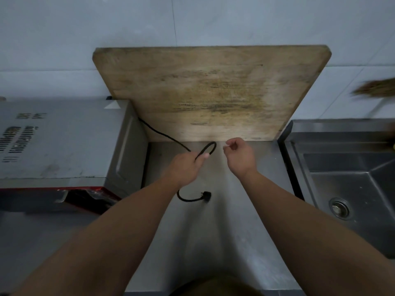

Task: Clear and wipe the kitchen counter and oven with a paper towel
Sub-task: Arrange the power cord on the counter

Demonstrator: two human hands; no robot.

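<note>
**Cord looped over the steel surface**

A grey metal oven [59,142] sits at the steel surface's [224,231] left edge. Its thin black power cord [162,135] loops forward, pinched by the left hand [186,165]. The right hand [239,154], just beside the loop, curls on nothing.

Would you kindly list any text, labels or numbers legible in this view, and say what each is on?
Nothing can be read with confidence.
Oven top: several blocks of printed text, a small label near its back corner and a row of marks, all too blurred to read.
Cutting board: no text, only stains.
Power cord and plug: no visible marking.
Sink: no visible text.
</note>
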